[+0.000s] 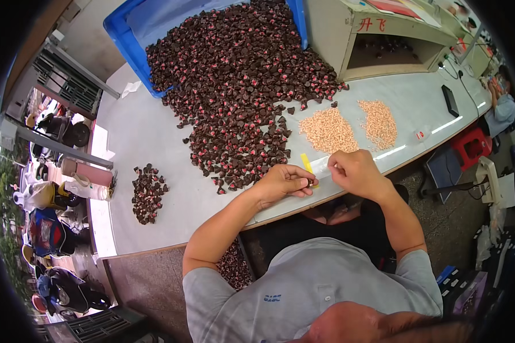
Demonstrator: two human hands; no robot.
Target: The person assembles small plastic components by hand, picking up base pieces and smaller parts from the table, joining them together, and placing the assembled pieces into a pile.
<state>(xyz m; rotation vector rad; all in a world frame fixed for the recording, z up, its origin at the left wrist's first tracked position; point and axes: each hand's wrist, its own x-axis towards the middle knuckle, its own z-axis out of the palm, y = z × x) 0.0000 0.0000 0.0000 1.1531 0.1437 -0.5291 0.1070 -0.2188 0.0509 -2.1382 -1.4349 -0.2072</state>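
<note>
In the head view, the left hand (283,182) is curled closed at the near edge of the pale table (154,137), its fingertips pinching one small dark brown part with a pink insert (311,182). The right hand (357,171) sits just to the right of it, fingers bent toward the same spot; whether it grips something tiny is too small to tell. A yellow strip (306,162) lies on the table between the two hands, at the end of a clear piece I cannot identify. The part looks like light, rigid moulded plastic, small enough that a fingertip pinch across its dark body is the natural hold; being smooth and tiny, it would likely slip or flick away under a loose grip, though it seems in no way fragile. Just beyond the hands spreads a great heap of the same dark parts (240,91), spilling from a blue bin (126,40) at the far left. Two piles of small tan pieces (349,127) lie far right of the hands. A small separate pile of dark parts (147,193) sits well apart at the left.
</note>
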